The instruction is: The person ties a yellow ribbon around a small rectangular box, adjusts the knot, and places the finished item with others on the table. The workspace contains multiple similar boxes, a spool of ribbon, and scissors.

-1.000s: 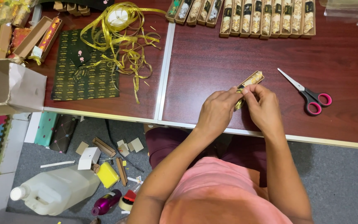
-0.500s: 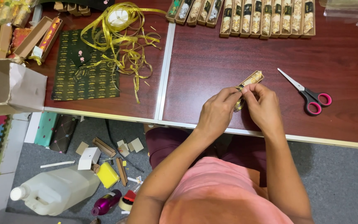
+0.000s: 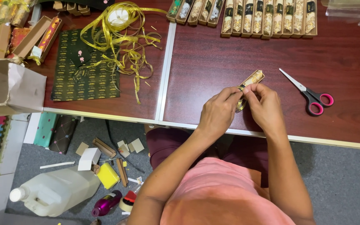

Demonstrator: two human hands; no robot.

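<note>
Hiding most of what they grip, both hands meet over the near edge of the dark red table point(image 3: 238, 54). The left hand point(image 3: 217, 114) and the right hand point(image 3: 265, 106) are closed in a pinch around a small, narrow box point(image 3: 253, 78) with a gold pattern; only its far end sticks out past the fingertips, tilted up and away toward the scissors. A bit of gold ribbon point(image 3: 241, 104) shows between the two hands, but how it runs around the box cannot be made out.

The scissors point(image 3: 311, 93) lie flat on the wood just to the right of the right hand, blades shut, with pink and black plastic handles. Along the far edge stands a row of long boxes point(image 3: 267, 16), patterned cream and gold with dark bands, their tops cut off by the frame. Left of the metal seam in the table, a loose tangle of shiny gold ribbon point(image 3: 123, 37) spills from a spool point(image 3: 118, 16) onto a dark sheet of paper point(image 3: 84, 71) printed with small gold marks. A torn cardboard box point(image 3: 9, 87) overhangs the table's left corner.

Under the table, on the grey floor, lie a white plastic jug point(image 3: 57, 191), a purple bottle point(image 3: 107, 203), a yellow block and cardboard scraps. The person's pink shirt fills the bottom.
</note>
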